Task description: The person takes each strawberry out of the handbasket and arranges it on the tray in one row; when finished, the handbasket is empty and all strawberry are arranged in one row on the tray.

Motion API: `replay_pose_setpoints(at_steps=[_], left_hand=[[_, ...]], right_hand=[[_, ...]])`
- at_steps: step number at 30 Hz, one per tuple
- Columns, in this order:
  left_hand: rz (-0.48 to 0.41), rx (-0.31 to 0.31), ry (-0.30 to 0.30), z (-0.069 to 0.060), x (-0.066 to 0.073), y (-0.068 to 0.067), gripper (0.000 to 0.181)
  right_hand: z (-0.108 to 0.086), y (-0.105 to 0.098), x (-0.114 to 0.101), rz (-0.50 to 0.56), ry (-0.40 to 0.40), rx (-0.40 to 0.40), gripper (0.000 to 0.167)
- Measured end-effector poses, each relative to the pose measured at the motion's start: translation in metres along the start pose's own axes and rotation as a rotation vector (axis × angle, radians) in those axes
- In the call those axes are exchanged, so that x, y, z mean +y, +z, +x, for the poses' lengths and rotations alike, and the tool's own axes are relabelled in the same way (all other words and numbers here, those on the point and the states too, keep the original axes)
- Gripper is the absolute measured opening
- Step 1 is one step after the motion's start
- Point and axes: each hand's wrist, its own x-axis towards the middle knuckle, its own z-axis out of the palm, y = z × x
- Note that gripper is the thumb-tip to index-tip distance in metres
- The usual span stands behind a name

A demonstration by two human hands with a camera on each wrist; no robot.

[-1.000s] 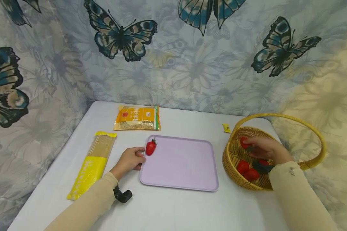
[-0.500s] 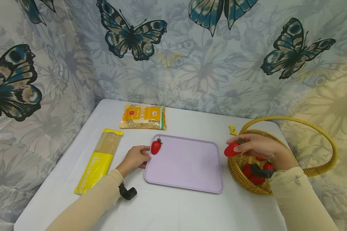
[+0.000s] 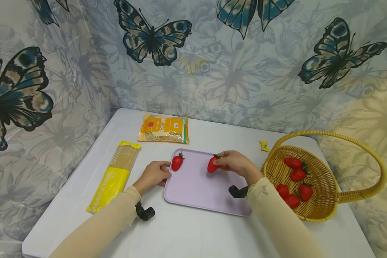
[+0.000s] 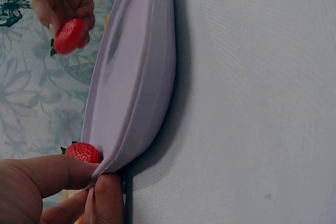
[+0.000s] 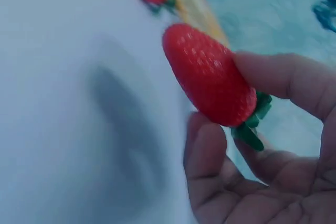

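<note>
My right hand (image 3: pixel 237 164) pinches a red strawberry (image 5: pixel 207 74) with green leaves between thumb and fingers. It hangs above the lilac tray (image 3: pixel 196 191), casting a shadow on the surface in the right wrist view. At the tray's left rim my left hand (image 3: pixel 153 175) grips the edge, thumb on top and fingers beneath, as the left wrist view shows. Just inside that rim lies another strawberry (image 3: pixel 177 162). Over on the right stands a yellow wicker basket (image 3: pixel 325 211) with a tall handle, and several strawberries (image 3: pixel 298 175) lie in it.
A yellow pasta packet (image 3: pixel 114 177) lies left of the tray. Behind the tray is an orange grain bag (image 3: pixel 164 129). A small yellow wrapped piece (image 3: pixel 263 145) lies near the basket. The white table (image 3: pixel 193 233) meets a butterfly-print backdrop.
My right hand has lifted a strawberry out of the basket and carried it left over the tray. My left hand keeps its grip on the rim. The head view has shifted slightly.
</note>
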Motion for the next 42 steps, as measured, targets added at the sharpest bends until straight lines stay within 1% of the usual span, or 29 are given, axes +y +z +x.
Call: replay_pose_setpoints(at_steps=[3,7,11,14,17,22,26,29,37,40,42], left_hand=[[0.001,-0.002,-0.005,-0.001,-0.001,0.001,0.050],[0.003,-0.002,-0.004,-0.001,-0.004,0.003,0.050],[0.004,0.000,-0.005,-0.001,-0.005,0.004,0.050],[0.002,-0.001,-0.009,-0.001,-0.004,0.005,0.049],[0.004,0.000,-0.006,-0.002,-0.003,0.004,0.049],[-0.001,0.007,0.008,-0.004,0.001,0.001,0.049],[-0.013,0.002,0.011,-0.003,0.001,0.001,0.048],[-0.014,0.000,0.010,-0.002,-0.001,0.001,0.048],[-0.002,0.002,0.014,0.000,-0.002,0.002,0.048],[-0.001,0.003,0.014,0.000,-0.002,0.001,0.048],[-0.002,0.008,0.013,0.000,-0.002,0.000,0.049]], right_hand=[[0.017,0.022,0.005,-0.035,0.001,0.048,0.048],[0.034,0.047,0.008,-0.080,0.042,0.141,0.057],[0.043,0.065,0.007,-0.108,0.068,0.222,0.061],[0.046,0.074,0.004,-0.136,0.066,0.260,0.058],[0.048,0.081,0.001,-0.156,0.058,0.269,0.049],[0.050,0.091,-0.005,-0.176,0.018,0.242,0.033],[0.051,0.095,-0.008,-0.180,0.022,0.248,0.028],[0.052,0.097,-0.009,-0.183,0.032,0.254,0.027],[0.054,0.099,-0.010,-0.155,0.027,0.253,0.026],[0.054,0.099,-0.011,-0.164,0.049,0.248,0.031],[0.053,0.098,-0.013,-0.196,0.068,0.242,0.038]])
